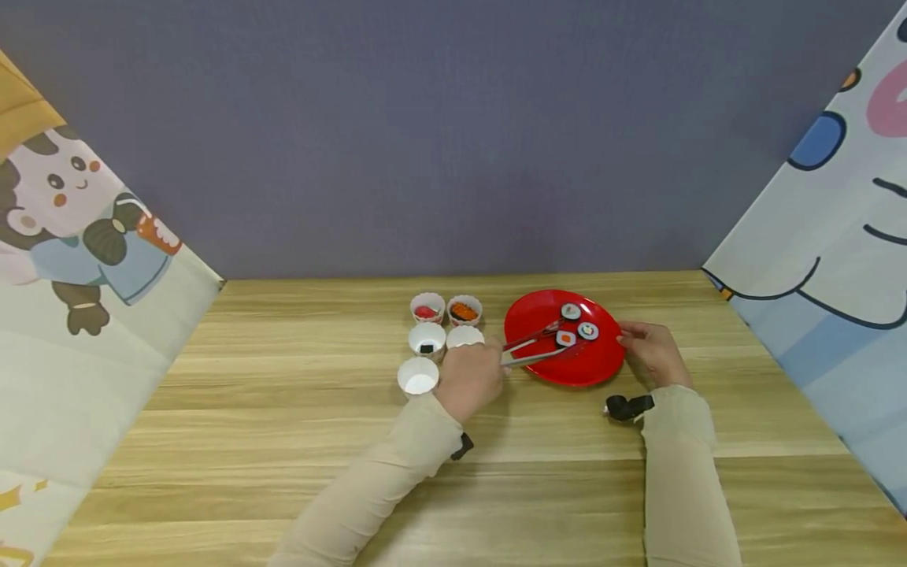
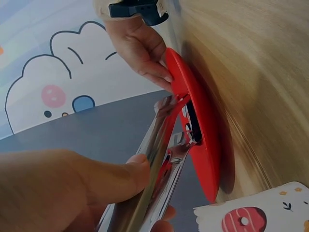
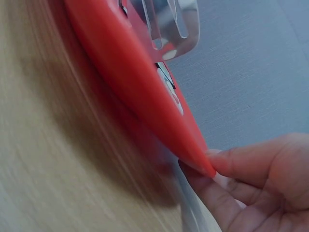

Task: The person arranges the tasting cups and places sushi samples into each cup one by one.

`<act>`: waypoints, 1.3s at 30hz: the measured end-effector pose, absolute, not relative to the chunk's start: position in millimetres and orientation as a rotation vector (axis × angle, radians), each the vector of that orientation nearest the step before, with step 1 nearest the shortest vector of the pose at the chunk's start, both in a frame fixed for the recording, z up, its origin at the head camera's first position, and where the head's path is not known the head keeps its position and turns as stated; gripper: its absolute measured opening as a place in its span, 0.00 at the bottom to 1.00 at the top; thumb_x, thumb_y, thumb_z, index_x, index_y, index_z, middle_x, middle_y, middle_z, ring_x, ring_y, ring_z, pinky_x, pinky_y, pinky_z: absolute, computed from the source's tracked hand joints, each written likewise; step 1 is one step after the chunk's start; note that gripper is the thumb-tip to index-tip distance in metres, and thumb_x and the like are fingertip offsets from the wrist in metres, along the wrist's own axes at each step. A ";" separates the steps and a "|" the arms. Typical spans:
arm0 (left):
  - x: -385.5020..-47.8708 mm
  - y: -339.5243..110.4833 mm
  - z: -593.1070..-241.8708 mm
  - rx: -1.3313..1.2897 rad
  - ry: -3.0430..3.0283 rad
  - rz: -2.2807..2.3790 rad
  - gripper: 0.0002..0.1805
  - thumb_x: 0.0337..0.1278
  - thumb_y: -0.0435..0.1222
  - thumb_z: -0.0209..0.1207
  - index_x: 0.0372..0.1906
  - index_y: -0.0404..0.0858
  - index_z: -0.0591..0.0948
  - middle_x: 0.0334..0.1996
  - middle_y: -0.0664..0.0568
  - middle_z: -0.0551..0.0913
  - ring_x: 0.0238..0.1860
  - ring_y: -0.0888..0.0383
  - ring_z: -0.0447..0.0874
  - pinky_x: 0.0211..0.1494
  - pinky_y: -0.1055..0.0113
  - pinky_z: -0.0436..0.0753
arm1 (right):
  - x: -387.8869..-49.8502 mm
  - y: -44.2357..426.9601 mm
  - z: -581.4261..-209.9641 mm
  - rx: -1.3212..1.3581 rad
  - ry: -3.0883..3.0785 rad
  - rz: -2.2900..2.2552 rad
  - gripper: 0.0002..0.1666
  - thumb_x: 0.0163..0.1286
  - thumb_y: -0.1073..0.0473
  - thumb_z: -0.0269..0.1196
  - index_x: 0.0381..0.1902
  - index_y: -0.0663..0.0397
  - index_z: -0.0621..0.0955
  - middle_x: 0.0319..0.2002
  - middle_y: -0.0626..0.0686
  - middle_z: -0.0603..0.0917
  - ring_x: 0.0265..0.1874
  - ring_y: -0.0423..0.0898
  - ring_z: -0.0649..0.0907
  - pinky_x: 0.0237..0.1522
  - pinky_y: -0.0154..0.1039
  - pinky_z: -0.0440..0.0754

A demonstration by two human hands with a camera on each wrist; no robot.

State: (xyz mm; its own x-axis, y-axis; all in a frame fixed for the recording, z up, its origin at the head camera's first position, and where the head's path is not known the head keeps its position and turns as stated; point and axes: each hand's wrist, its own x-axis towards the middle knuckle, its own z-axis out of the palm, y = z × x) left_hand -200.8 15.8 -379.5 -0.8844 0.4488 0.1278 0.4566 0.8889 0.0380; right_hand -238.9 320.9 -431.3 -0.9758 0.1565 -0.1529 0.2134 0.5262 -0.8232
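Metal tongs (image 1: 527,358) are held by my left hand (image 1: 471,378), thumb and fingers on either side in the left wrist view. Their tips reach over the red plate (image 1: 595,366), one on each side of a sushi piece with an orange centre (image 1: 565,339); I cannot tell how firmly they press it. Two more sushi pieces lie on the plate, an upper one (image 1: 570,311) and a round one (image 1: 588,331). At the plate's right edge, my right hand (image 1: 655,354) pinches the rim between thumb and fingers. Slots show in the tong head (image 3: 169,29).
Several paper cups stand left of the plate. One holds red pieces (image 1: 427,313), another orange ones (image 1: 464,311), a third a black-and-white piece (image 1: 427,347). A white cup (image 1: 418,376) sits nearest the left hand. A grey partition (image 1: 453,157) rises behind the wooden table (image 1: 248,394).
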 end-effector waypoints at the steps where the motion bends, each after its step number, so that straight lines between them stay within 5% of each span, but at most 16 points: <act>1: -200.8 16.0 -379.6 -0.708 -2.946 -0.106 0.16 0.57 0.49 0.60 0.33 0.40 0.76 0.20 0.52 0.79 0.21 0.54 0.79 0.20 0.63 0.73 | -238.6 321.0 -431.1 0.321 2.691 -1.466 0.25 0.70 0.66 0.50 0.62 0.75 0.67 0.57 0.71 0.73 0.47 0.47 0.78 0.37 0.21 0.74; 10: -200.5 18.1 -382.6 -0.719 -2.949 -0.124 0.13 0.55 0.49 0.61 0.32 0.43 0.78 0.20 0.53 0.80 0.21 0.54 0.80 0.18 0.63 0.70 | -238.1 321.8 -430.9 0.296 2.692 -1.489 0.25 0.69 0.66 0.51 0.61 0.76 0.67 0.56 0.72 0.73 0.37 0.34 0.77 0.36 0.21 0.75; 21: -199.2 20.5 -386.4 -0.769 -2.986 -0.198 0.12 0.59 0.48 0.58 0.34 0.43 0.74 0.20 0.53 0.79 0.21 0.54 0.80 0.17 0.63 0.71 | -238.8 321.9 -430.9 0.309 2.697 -1.475 0.25 0.69 0.66 0.51 0.61 0.76 0.68 0.56 0.72 0.74 0.42 0.41 0.78 0.36 0.22 0.74; 29: -198.1 20.3 -387.4 -0.788 -2.987 -0.115 0.13 0.61 0.48 0.56 0.37 0.42 0.73 0.19 0.53 0.79 0.20 0.54 0.80 0.16 0.63 0.70 | -238.7 322.5 -431.5 0.311 2.695 -1.486 0.25 0.69 0.66 0.51 0.61 0.76 0.68 0.56 0.72 0.74 0.38 0.35 0.78 0.36 0.21 0.74; 39: -198.6 16.4 -385.4 -0.811 -2.969 -0.069 0.14 0.62 0.49 0.55 0.38 0.42 0.74 0.18 0.54 0.78 0.18 0.56 0.77 0.15 0.65 0.69 | -239.4 321.8 -432.0 0.329 2.685 -1.471 0.25 0.70 0.66 0.51 0.61 0.75 0.68 0.56 0.71 0.74 0.46 0.46 0.78 0.37 0.21 0.74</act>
